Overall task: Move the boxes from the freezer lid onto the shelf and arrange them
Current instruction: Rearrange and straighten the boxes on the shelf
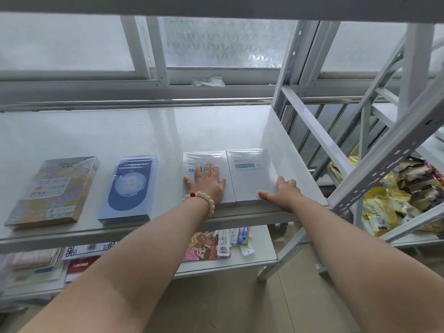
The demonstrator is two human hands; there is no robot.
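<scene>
Step in hand: arranging — 2 white boxes, the left white box and right white box, lie side by side, touching, near the shelf's front right edge.
Left hand: flat and open, palm pressing on the left white box; nothing held.
Right hand: open grip, fingers against the right white box's near corner.
Next move: likely a small push to square both edges.
Shelf: glossy white — gold box and blue box lie apart at left.
Room: frosted window behind; freezer lid not seen.

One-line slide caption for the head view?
Left hand flat on one white medical box, right hand at its twin's corner, on the shelf.
</scene>
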